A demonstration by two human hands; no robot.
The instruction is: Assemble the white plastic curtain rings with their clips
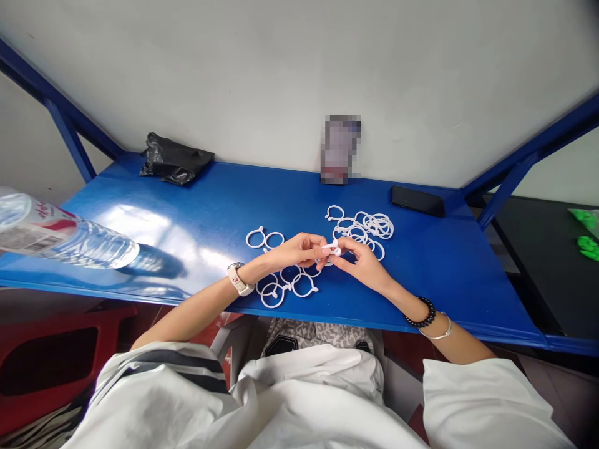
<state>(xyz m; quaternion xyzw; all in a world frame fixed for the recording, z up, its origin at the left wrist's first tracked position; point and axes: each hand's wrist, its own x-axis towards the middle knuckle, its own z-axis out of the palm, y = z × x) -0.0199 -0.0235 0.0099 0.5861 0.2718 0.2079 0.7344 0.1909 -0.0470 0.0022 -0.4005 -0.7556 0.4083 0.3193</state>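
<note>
My left hand (297, 251) and my right hand (361, 260) meet over the blue table (196, 206), both pinching one small white plastic ring (333, 248) between their fingertips. Under and beside my left wrist lie several linked white rings (281, 288), and two more (264, 239) sit just beyond my left hand. A loose heap of white rings (369, 226) lies just beyond my right hand. A watch is on my left wrist; a dark bead bracelet and a thin bangle are on my right.
A clear water bottle (56, 234) lies at the table's left edge. A black plastic bag (173, 161) sits at the back left, a dark phone-like slab (417, 201) at the back right. A blurred card (340, 149) leans on the wall. Green items (587, 240) lie on the neighbouring dark surface.
</note>
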